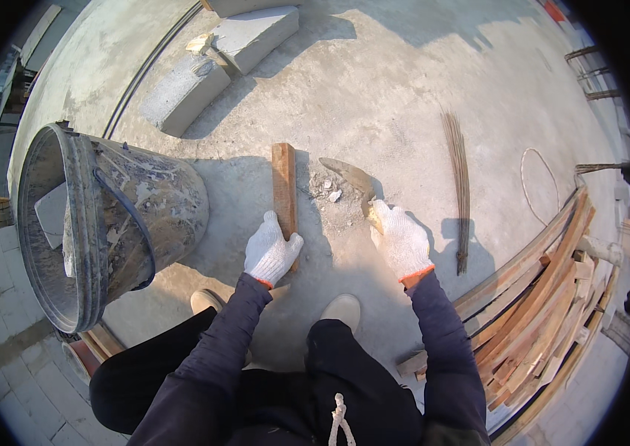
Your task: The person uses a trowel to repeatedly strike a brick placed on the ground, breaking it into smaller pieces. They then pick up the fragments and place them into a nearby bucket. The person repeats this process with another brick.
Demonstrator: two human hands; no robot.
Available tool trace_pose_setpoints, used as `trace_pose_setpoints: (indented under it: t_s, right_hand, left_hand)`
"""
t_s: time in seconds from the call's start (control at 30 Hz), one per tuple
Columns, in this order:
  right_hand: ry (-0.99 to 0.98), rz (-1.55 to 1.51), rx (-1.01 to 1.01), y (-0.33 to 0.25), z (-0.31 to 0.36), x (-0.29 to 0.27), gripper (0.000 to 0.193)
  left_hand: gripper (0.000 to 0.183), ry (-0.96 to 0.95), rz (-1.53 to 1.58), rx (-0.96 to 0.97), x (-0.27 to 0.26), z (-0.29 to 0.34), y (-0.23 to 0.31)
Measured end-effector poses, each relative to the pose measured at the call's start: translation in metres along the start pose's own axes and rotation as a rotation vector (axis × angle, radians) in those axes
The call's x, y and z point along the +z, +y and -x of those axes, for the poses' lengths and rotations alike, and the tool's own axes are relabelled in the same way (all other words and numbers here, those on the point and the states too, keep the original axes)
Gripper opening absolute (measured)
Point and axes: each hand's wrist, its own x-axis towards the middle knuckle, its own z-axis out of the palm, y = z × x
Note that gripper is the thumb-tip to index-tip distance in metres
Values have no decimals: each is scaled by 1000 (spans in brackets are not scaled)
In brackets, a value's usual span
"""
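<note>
My left hand (272, 249), in a white knitted glove with an orange cuff, grips the near part of a short wooden block (283, 178) that points away from me over the concrete floor. My right hand (402, 239), gloved the same way, is closed around the handle of a trowel (350, 175). The trowel's blade extends to the far left, over the far edge of a small heap of grey rubble (336, 204) with pale chips in it. This rubble lies between the block and my right hand.
A mortar-stained bucket (147, 204) lies tipped at the left with a pale block piece inside. Grey concrete blocks (188, 93) lie at the far left beside a dark cable (140, 82). Right of me are a bundle of thin rods (460, 193) and a stack of wooden strips (534, 312).
</note>
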Motion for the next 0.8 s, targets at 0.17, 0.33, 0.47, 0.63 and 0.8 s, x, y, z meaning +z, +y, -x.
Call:
trace_pose_setpoints:
  t_s: [0.17,0.33,0.47,0.63,0.8]
  right_hand:
    - [148,-213,318,24,39,-21,40]
    - [69,-293,699,33,91,-15,34]
    - [116,-420,581,-25,95,18,33]
    - [-4,-481,513,-89,43,38,37]
    - [-40,-554,430,-110,14,43,33]
  left_hand:
    - [48,-33,136,60,25,11,23]
    - [75,-69,91,-7,13,5,17]
    - [75,-53,124,55,14,-5,19]
    - [70,-163,177,14,22,-18,28]
    - [65,-147,172,37,19,-21,28]
